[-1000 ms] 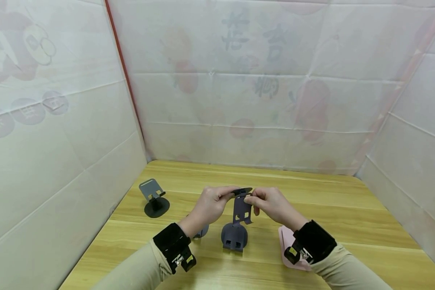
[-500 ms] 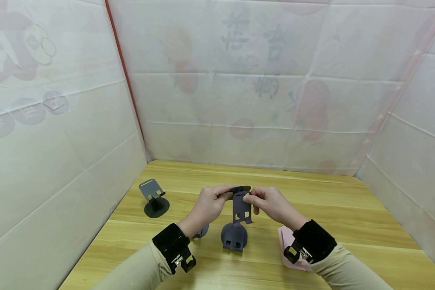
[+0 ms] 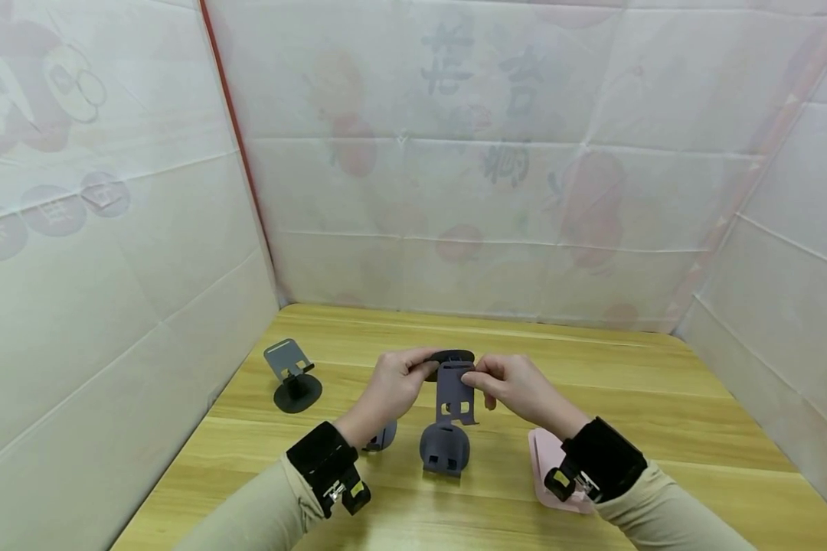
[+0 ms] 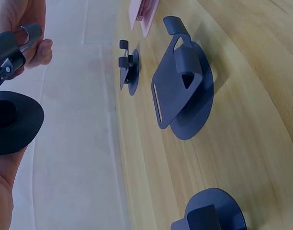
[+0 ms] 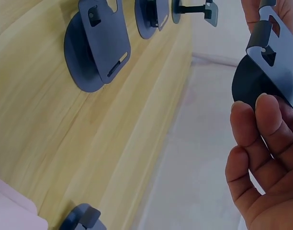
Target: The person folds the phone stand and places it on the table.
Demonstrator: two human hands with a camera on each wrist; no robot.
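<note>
Near the left edge of the desk [image 3: 648,398] an unfolded grey phone stand [image 3: 292,376] sits on its round base, plate tilted back. The left hand [image 3: 396,385] is raised above the middle of the desk; its thumb and fingers pinch the round black base [image 3: 452,356] of the stand being worked, a dark grey folding stand [image 3: 454,389] held clear of the desk surface. Partly hidden under the left wrist lies another dark stand [image 3: 382,438], and just right of it, near the front edge, a folded dark stand [image 3: 445,451] lies flat. The right hand [image 3: 513,385] pinches the top of the hanging support plate [image 3: 455,394] close to its hinge; the two hands are close together, both clamped on the same stand. A pink stand [image 3: 547,458] lies under the right wrist. The step in hand appears to be setting the hinge angle between base and plate. The next move likely calls for steadying the base with the left hand while the right swings the plate about the hinge, with firm, even pressure so the joint does not slip.
</note>
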